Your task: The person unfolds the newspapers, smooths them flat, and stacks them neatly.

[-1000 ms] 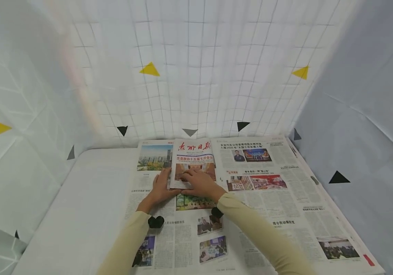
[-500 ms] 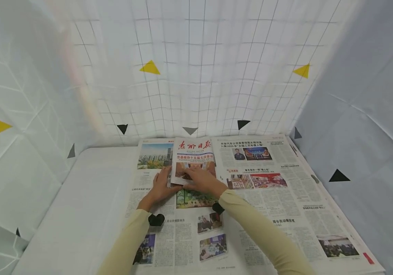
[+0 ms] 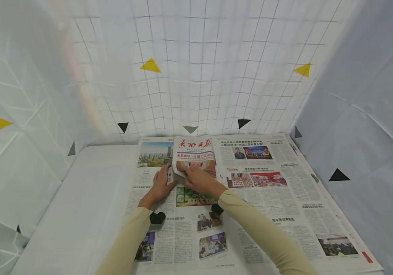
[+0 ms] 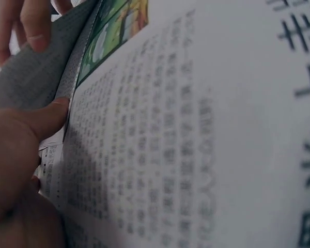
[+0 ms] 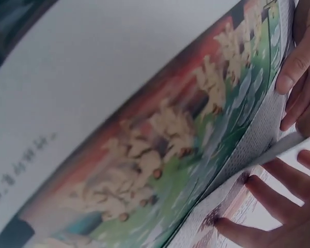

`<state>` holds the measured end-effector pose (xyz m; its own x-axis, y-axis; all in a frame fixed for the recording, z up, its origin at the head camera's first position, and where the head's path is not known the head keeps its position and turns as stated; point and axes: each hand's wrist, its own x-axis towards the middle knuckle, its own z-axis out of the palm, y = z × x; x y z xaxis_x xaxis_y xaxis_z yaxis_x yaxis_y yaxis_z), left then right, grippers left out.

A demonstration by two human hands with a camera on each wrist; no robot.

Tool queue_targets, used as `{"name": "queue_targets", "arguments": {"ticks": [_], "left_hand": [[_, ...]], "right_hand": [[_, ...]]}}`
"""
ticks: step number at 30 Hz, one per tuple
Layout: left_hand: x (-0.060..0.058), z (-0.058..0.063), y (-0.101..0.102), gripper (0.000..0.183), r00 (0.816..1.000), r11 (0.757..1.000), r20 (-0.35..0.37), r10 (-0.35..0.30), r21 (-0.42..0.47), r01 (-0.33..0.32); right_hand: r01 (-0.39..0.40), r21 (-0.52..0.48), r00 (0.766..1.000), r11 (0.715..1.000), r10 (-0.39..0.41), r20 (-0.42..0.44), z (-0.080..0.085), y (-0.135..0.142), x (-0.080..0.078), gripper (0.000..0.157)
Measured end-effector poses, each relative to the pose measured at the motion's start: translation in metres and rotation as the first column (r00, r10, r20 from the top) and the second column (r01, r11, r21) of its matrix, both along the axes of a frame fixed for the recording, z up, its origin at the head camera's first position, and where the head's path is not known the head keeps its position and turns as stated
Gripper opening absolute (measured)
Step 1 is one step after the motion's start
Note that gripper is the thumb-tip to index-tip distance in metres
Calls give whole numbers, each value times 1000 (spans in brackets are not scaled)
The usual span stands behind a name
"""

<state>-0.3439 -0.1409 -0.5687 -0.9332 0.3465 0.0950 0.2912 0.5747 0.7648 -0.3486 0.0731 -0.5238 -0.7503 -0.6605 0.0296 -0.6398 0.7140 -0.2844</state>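
A folded newspaper (image 3: 194, 149) with a red masthead lies on a spread-out newspaper (image 3: 265, 206) in the head view. My right hand (image 3: 201, 181) pinches its near left corner, which is bent up off the layer below. In the right wrist view, several right-hand fingers (image 5: 279, 206) lie against the raised sheet. Beside the left edge of the folded newspaper rests my left hand (image 3: 160, 185), fingers extended. The left wrist view shows its thumb (image 4: 49, 120) touching the paper at the fold, with the grey underside of the raised corner (image 4: 36, 72) beyond.
The spread newspaper covers the middle and right of a white table (image 3: 76, 214). White table surface shows at the left. A gridded white back wall (image 3: 199, 84) and grey-white side walls (image 3: 364, 114) bearing coloured triangles enclose the table.
My right hand has shifted from lying over the folded newspaper's near edge to pinching its near left corner. That corner has risen. The left hand stays almost in place.
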Motion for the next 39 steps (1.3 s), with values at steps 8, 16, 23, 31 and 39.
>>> {"name": "queue_targets", "arguments": {"ticks": [8, 16, 23, 31, 39], "left_hand": [[0, 5, 2, 78, 999, 998, 47, 23, -53, -21], [1, 3, 2, 68, 999, 998, -40, -14, -56, 12], [3, 1, 0, 64, 998, 998, -53, -36, -54, 34], [4, 6, -1, 60, 997, 999, -66, -38, -33, 36], [1, 5, 0, 62, 1000, 997, -9, -13, -79, 13]], "right_hand": [[163, 8, 929, 987, -151, -337, 5, -7, -3, 56], [236, -105, 755, 966, -250, -606, 15, -4, -6, 34], [265, -243, 630, 933, -358, -689, 22, 9, -17, 25], [345, -345, 538, 873, -485, -689, 31, 33, -26, 20], [469, -271, 527, 840, -513, -677, 34, 64, -29, 15]]}}
